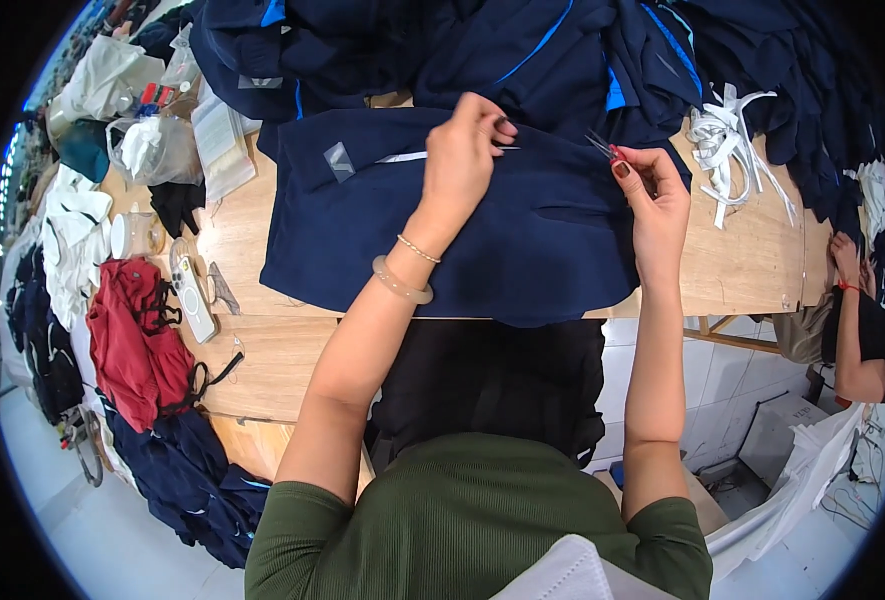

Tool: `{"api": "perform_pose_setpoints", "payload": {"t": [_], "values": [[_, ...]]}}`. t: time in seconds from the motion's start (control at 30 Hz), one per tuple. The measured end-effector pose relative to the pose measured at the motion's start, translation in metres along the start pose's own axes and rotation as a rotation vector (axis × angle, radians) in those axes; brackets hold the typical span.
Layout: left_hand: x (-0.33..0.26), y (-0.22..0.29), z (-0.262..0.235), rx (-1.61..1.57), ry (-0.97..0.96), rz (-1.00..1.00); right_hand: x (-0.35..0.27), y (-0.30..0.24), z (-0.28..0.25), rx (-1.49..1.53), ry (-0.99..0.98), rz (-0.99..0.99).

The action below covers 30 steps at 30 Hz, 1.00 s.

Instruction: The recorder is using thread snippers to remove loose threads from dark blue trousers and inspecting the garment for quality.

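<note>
A navy garment panel [442,240] lies flat on the table in front of me. My left hand [460,158] is over its upper middle, fingers curled together in a pinch; whatever they hold is too small to make out. Beside that hand, a narrow white strip [399,158] shows on the cloth, next to a small grey-and-white patch [339,161]. In my right hand [657,195], above the panel's right edge, is a pair of small thread snips [599,146], blades pointing up and left. A slit-like pocket opening [572,214] lies between the hands.
More navy garments with blue trim [522,60] are heaped behind the panel. White straps [730,150] lie at right, where another person's hand [845,258] shows. Left are a red bag [137,340], a white phone [194,300], a clear jar [140,234] and plastic bags [157,150].
</note>
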<state>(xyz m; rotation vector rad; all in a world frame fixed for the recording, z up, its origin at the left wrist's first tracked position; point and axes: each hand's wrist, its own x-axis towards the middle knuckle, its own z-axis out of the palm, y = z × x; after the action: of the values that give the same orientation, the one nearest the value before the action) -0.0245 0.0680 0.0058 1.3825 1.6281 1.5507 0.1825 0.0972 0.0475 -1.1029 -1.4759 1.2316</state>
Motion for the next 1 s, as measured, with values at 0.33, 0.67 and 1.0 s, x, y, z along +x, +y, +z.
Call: {"api": "perform_pose_setpoints", "payload": {"t": [0.33, 0.67, 1.0], "values": [[-0.013, 0.025, -0.089, 0.425, 0.246, -0.058, 0.004, -0.001, -0.002, -0.038, 0.0, -0.001], [-0.078, -0.033, -0.211, 0.562, 0.475, -0.31, -0.014, -0.001, -0.056, -0.112, 0.423, 0.125], [-0.064, -0.052, -0.203, 0.392, 0.354, -0.219, -0.029, 0.003, -0.059, 0.125, 0.171, 0.358]]}}
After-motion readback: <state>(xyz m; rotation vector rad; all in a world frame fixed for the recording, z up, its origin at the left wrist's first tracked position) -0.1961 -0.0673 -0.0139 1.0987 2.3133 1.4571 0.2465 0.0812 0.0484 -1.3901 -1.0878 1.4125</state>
